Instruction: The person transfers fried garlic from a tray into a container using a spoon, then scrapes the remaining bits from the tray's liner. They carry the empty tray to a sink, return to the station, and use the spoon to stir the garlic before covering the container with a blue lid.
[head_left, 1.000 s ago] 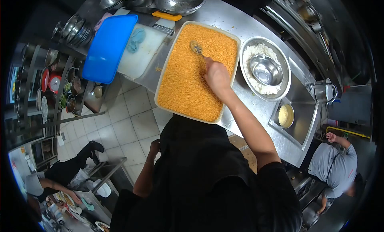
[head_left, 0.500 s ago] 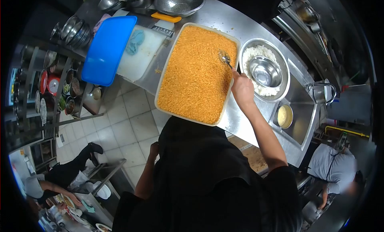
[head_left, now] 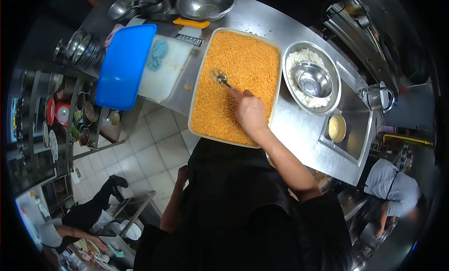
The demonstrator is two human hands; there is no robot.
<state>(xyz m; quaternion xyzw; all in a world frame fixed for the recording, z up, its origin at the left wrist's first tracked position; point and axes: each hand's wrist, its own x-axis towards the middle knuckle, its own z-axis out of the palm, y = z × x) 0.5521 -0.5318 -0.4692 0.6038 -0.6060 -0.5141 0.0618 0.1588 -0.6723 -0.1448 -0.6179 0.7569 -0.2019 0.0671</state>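
Note:
A large rectangular tub (head_left: 193, 113) is filled nearly to the rim with orange, grainy food (head_left: 241, 51) that looks like seasoned rice. Over its middle, my right hand (head_left: 250, 112) is closed round the handle of a metal spoon (head_left: 222, 79). The spoon's head rests on the food's surface, left of centre. Down beside the dark apron (head_left: 224, 182) hangs my left hand (head_left: 183, 175), partly covered by the cloth, so its fingers cannot be made out.
Right of the tub, a steel bowl (head_left: 335, 95) holds white rice and a smaller bowl (head_left: 312, 79). A round tin (head_left: 337, 128) sits in the sink (head_left: 353, 144). Leftward lie a blue lid (head_left: 125, 67), white cutting board (head_left: 163, 81), grater (head_left: 189, 39) and colander (head_left: 206, 3). Two people work nearby.
My right hand has swept the spoon leftward across the food, from the tub's right side to left of its middle. My left hand remains by the apron.

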